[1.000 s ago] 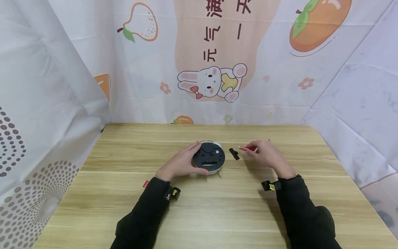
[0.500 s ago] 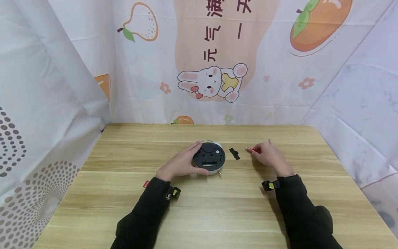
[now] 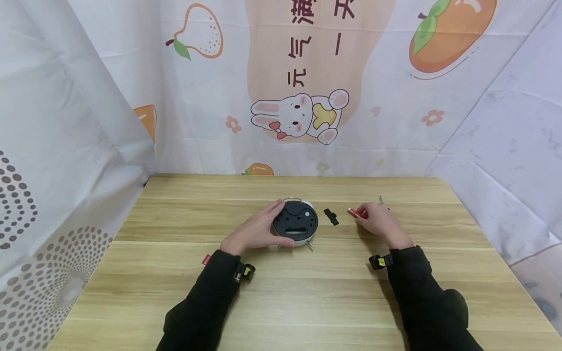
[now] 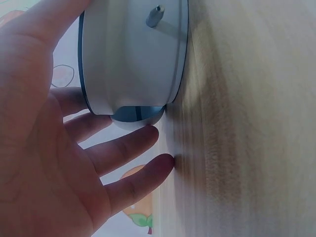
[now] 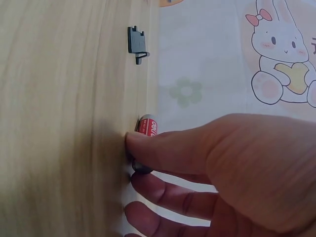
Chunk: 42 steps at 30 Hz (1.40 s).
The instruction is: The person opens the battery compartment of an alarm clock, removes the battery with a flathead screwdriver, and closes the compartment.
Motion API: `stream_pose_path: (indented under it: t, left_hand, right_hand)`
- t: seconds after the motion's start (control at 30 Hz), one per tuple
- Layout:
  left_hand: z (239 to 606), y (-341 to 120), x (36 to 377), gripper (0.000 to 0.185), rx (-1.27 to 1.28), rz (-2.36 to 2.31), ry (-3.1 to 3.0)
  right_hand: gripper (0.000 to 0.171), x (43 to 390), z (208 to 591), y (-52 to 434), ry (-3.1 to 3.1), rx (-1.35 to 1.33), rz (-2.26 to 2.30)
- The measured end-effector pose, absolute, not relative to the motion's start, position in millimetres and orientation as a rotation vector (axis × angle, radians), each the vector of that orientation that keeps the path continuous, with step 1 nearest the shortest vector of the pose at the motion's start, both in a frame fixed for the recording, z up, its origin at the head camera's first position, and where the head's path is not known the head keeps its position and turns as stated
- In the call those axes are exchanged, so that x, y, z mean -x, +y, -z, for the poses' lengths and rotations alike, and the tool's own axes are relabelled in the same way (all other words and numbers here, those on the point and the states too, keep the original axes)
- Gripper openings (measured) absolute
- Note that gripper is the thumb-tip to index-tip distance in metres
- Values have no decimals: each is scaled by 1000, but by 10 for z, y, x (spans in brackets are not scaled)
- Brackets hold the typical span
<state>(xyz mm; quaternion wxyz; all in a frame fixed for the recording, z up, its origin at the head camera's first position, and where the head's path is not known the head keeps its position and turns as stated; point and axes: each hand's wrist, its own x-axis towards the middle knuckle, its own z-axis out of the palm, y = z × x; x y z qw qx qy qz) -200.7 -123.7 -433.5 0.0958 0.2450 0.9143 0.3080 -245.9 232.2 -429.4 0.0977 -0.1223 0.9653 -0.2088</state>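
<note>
A round white alarm clock (image 3: 295,223) lies face down at the middle of the wooden table (image 3: 281,292), black back up, its battery slot uncovered. My left hand (image 3: 259,228) cups its left side, index finger round the top and thumb round the bottom. In the left wrist view the clock's white rim (image 4: 133,54) sits against my palm, my fingers (image 4: 123,148) spread beside it on the wood. The black battery cover (image 3: 331,216) lies just right of the clock. Further right, my right hand (image 3: 376,219) pinches a red battery (image 3: 353,212) down on the table; the wrist view shows the battery (image 5: 147,126) under my fingertip.
A small metal pin (image 3: 380,199) lies behind my right hand. Printed cloth screens (image 3: 298,97) close in the table at the back and on both sides. The battery cover (image 5: 136,41) also shows in the right wrist view, beyond the battery.
My right hand has carried the red battery a little to the right, away from the clock, and lowered it onto the table. The left hand and clock have stayed put.
</note>
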Motion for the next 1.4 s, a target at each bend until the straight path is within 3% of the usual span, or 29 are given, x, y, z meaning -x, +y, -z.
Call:
stream_pose_path:
  t: [0.53,0.77,1.13,1.4]
  left_hand:
    - [4340,-1243,2018,118,-720,-915,2703]
    - [4345,-1235,2015,119,-714,-921,2699]
    - [4346,-1230,2013,119,-700,-917,2699]
    - [4320,-1233,2001,119,-688,-921,2686]
  right_hand:
    - [21,2458,4308,2326,2871,342,608]
    - [31,2448,4257,2313,2903,362,632]
    - [24,2428,4194,2094,2946,786,698]
    - [31,2395,4265,2003,2812,839,674]
